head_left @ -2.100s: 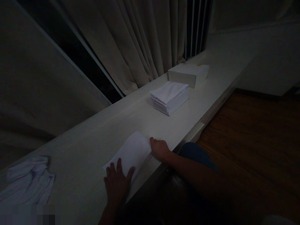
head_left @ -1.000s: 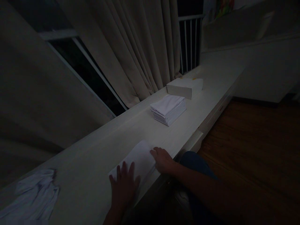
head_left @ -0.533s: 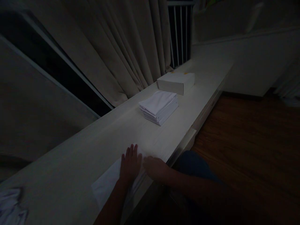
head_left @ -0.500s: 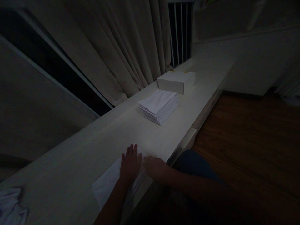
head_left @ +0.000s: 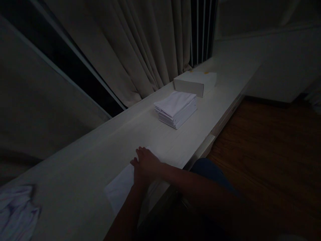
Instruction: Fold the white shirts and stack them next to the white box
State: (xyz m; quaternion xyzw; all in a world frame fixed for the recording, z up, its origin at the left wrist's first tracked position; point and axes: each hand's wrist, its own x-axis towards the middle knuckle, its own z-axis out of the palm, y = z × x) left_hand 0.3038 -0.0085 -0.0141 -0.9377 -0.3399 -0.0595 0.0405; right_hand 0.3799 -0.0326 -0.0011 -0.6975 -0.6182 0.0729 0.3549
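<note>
Over here, the right hand (head_left: 151, 163) overlaps the left hand (head_left: 139, 175) on a flat white cloth (head_left: 118, 188) at the near tabletop (head_left: 82, 174). Crumpled fabric (head_left: 17, 211) lies near left; farther off sits a neat white stack (head_left: 175, 106), a white box (head_left: 190, 86) just beyond.

Head-worn view, looking forward and down, along a counter (head_left: 120, 142)

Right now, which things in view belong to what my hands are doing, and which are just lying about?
Likely part of it:
flat white piece, beneath the left hand and right hand
stack of folded white pieces
crumpled white cloth

Likely just lying about:
white box beyond the stack
</note>
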